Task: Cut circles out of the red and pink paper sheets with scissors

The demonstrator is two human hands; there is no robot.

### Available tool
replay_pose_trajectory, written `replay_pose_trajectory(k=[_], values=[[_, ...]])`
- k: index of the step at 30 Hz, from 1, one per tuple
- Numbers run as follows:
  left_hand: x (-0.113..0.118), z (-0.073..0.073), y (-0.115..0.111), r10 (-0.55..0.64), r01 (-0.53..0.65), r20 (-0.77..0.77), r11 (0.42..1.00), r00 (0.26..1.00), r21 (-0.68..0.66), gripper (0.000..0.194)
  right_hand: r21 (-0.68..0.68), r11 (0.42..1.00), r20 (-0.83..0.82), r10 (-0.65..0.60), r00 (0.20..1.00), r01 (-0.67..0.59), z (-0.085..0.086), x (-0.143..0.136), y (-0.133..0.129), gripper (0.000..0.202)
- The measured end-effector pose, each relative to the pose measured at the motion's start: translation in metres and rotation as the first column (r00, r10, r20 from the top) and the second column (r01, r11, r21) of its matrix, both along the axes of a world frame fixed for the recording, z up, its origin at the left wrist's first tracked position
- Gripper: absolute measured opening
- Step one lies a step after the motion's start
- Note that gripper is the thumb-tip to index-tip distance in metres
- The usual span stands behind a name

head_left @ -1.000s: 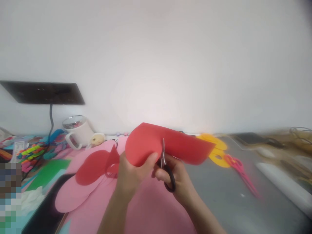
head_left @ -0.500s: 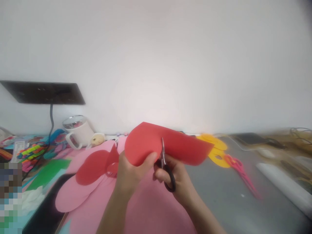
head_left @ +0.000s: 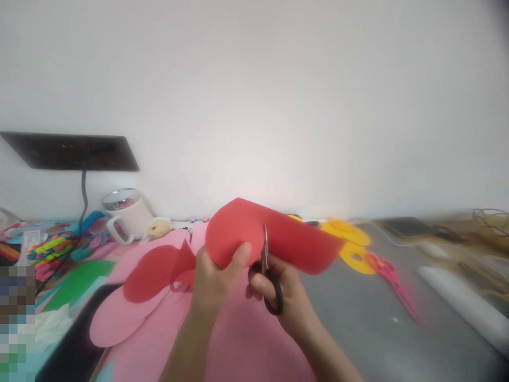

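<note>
My left hand [head_left: 217, 276] grips a red sheet of craft paper [head_left: 306, 239] by its rounded left part, thumb on top and fingers behind. In my right hand [head_left: 280, 284] are black-handled scissors [head_left: 273, 289], thumb and fingers in the loops. Their blades point up against the sheet, along the right side of the rounded part, and look nearly closed. The sheet's remaining portion stretches right, its lower edge curling. Left of my hands, a red cut-out round [head_left: 149, 273] and a red scrap [head_left: 183, 265] lie on pink petal-shaped pieces [head_left: 123, 321].
Yellow cut pieces [head_left: 352, 244] and pink scissors [head_left: 397, 289] lie to the right on the grey mat [head_left: 358, 329]. A white mug [head_left: 133, 217] stands at the back left by the wall. A dark tablet-like object [head_left: 75, 339] lies front left, a white roll [head_left: 463, 305] far right.
The red sheet has turned slightly, its right end dipping lower. My left thumb has shifted a little left, and the scissors' handles have tilted slightly left.
</note>
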State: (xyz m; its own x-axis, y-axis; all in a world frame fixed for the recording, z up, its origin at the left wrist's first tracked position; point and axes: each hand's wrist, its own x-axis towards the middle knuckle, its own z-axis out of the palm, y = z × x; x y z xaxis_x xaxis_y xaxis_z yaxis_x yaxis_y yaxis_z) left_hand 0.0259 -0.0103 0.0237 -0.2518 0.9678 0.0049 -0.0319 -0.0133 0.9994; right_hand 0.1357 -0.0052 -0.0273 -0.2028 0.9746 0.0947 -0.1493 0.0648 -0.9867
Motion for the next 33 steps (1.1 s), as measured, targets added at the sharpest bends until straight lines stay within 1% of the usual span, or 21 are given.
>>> replay_pose_trajectory(k=[4,7,10,13,15,19,22,26,30,33], values=[[0.003,-0.004,0.001,-0.014,0.014,-0.009,0.998,1.0,-0.068,0.025,-0.02,1.0,0.004,0.012,1.0,-0.012,0.0,-0.002,-0.001,0.014],[0.0,-0.006,0.002,0.009,-0.012,-0.035,0.996,0.999,-0.09,0.021,-0.038,0.999,0.003,0.039,0.999,-0.039,0.0,-0.002,-0.001,0.018],[-0.004,-0.009,0.004,0.026,-0.034,-0.094,0.996,0.995,-0.081,0.016,-0.008,1.0,-0.016,0.026,1.0,-0.026,0.0,0.0,0.0,0.024],[-0.007,-0.013,0.006,0.015,-0.021,-0.132,0.999,0.991,-0.046,0.018,0.033,0.999,-0.042,0.005,0.999,-0.004,-0.001,0.001,0.001,0.028],[-0.007,-0.015,0.006,0.007,-0.015,-0.144,0.998,0.99,-0.054,0.018,0.05,0.999,-0.055,0.007,0.998,-0.005,-0.001,0.001,0.002,0.028],[-0.007,-0.013,0.005,-0.018,0.007,-0.114,0.996,0.993,-0.094,0.022,0.064,0.998,-0.057,0.028,0.998,-0.025,-0.001,0.001,0.002,0.03],[-0.007,-0.011,0.004,-0.014,0.003,-0.107,0.996,0.994,-0.094,0.025,0.068,0.997,-0.059,0.032,0.998,-0.028,0.0,0.001,0.002,0.032],[-0.007,-0.01,0.004,-0.043,0.034,-0.112,0.996,0.993,-0.078,0.017,0.07,0.997,-0.05,0.042,0.998,-0.038,0.001,0.002,0.002,0.033],[-0.006,-0.011,0.003,-0.013,0.007,-0.107,0.999,0.994,-0.048,0.015,0.054,0.997,-0.053,0.058,0.997,-0.056,0.0,0.002,0.003,0.033],[-0.008,-0.011,0.004,-0.027,0.02,-0.117,0.998,0.993,-0.058,0.015,0.07,0.995,-0.056,0.077,0.995,-0.073,0.001,0.003,0.004,0.034]])
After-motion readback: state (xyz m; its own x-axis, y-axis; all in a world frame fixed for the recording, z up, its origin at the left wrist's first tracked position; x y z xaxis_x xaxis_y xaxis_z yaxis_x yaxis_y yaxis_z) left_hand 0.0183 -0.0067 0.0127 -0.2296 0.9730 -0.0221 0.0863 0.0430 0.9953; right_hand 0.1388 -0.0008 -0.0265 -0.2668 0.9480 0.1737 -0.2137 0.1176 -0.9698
